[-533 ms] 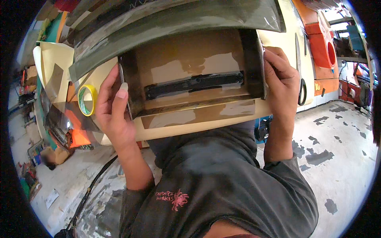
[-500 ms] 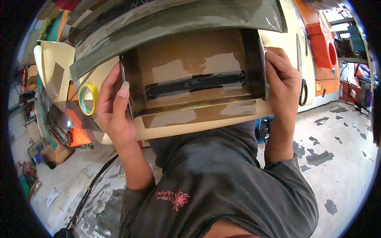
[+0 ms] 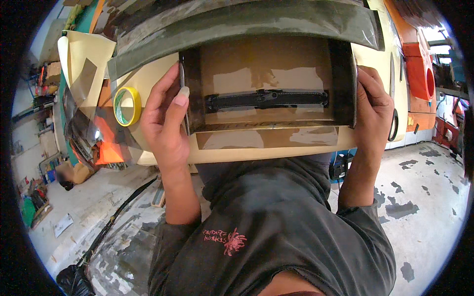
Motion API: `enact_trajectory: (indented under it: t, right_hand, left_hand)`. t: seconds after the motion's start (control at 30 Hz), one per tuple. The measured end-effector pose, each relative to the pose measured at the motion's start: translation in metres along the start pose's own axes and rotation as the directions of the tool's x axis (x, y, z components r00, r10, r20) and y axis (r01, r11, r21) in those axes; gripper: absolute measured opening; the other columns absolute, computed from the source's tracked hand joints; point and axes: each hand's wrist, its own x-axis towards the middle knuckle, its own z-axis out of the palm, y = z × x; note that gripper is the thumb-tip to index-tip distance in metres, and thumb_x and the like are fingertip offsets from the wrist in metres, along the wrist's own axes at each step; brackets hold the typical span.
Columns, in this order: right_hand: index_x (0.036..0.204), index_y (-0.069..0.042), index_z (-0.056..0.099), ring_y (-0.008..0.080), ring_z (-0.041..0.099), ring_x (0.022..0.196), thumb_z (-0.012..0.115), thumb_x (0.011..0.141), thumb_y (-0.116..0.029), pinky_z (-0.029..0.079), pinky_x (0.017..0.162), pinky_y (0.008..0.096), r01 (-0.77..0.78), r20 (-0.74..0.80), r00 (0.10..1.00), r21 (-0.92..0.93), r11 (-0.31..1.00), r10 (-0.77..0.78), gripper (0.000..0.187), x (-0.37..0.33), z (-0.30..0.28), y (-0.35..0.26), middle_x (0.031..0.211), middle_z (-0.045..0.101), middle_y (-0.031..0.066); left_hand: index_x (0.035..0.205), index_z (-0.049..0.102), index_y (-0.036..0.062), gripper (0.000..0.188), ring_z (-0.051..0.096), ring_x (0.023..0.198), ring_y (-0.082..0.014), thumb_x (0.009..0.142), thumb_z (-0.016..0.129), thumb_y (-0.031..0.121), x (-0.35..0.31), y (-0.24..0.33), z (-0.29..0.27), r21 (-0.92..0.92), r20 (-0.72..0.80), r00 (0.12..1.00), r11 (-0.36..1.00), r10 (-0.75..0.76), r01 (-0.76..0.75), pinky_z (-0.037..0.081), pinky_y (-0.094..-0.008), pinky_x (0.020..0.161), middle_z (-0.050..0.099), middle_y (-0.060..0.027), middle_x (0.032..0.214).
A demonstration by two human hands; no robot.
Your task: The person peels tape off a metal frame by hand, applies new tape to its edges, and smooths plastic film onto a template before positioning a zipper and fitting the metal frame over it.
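Between my hands is a box-shaped piece of see-through, brownish plastic [image 3: 227, 52] with dark side walls, its open side facing me. A black zipper [image 3: 266, 97] runs across it; whether it is on the plastic or behind it, I cannot tell. My left hand [image 3: 168, 118] pinches the left wall, thumb on the near side and fingers behind. The right wall is gripped by my right hand [image 3: 375, 103], whose fingertips are partly hidden. Over the far edge lies a wide, glossy grey-green plastic sheet [image 3: 247, 27].
A yellow tape roll [image 3: 137, 102] lies left of my left hand, near clear plastic sheets [image 3: 84, 111]. Black-handled scissors [image 3: 393, 126] rest right of my right hand, close to a red-orange holder [image 3: 417, 74]. A cream covering [image 3: 266, 155] borders the table's near edge.
The whole view has shifted, so things sit farther right. The plastic box looks more level than before. Both hands keep the same grip on its walls.
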Motion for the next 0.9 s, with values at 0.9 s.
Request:
enact_trajectory:
  t: [0.9]
  right_hand:
    - [0.123, 0.005, 0.075, 0.0165, 0.068, 0.103, 0.065, 0.1, 0.005, 0.052, 0.093, 0.0277, 0.036, -0.004, 0.999, 0.006, 0.999, -0.036, 0.025, 0.003, 0.004, -0.006, 0.112, 0.072, 0.01]
  left_hand:
    - [0.144, 0.06, -0.0125, 0.052, 0.061, 0.135, -0.0263, 0.095, 0.064, 0.006, -0.001, -0.005, -0.005, 0.069, -0.099, 0.995, 0.998, -0.009, 0.016, 0.041, -0.0378, 0.119, 0.065, -0.0214, 0.145]
